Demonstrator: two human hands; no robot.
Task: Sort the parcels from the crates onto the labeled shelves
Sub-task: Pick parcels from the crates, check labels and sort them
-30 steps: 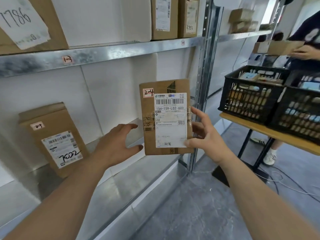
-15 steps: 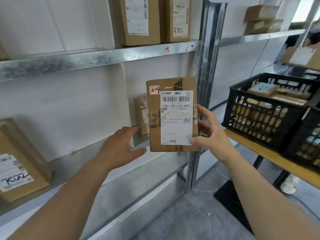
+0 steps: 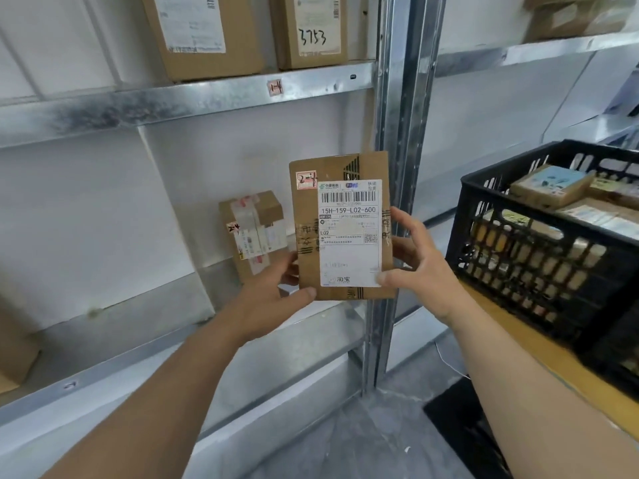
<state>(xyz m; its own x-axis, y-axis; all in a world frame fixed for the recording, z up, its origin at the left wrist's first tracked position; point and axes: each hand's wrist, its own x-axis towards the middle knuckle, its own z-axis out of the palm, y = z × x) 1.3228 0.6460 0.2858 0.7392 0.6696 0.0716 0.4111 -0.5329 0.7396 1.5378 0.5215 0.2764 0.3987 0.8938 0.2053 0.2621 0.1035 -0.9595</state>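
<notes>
A flat brown cardboard parcel (image 3: 307,233) with a white shipping label and a red "2-4" sticker stands upright in front of the lower metal shelf (image 3: 173,344). My right hand (image 3: 420,267) grips its right edge, thumb on the label's lower corner. My left hand (image 3: 273,299) holds its lower left corner, thumb on the front. A smaller taped parcel (image 3: 252,233) with a similar sticker stands on the shelf just behind and to the left.
Two parcels (image 3: 207,32) stand on the upper shelf, one marked 3753 (image 3: 311,32). A steel upright post (image 3: 394,133) rises just right of the held parcel. A black crate (image 3: 539,243) of parcels sits on a wooden table (image 3: 539,344) at right.
My view has turned right along the shelf. My left hand has moved in and taken hold of the parcel's lower left corner. The taped parcel behind is now in plain view.
</notes>
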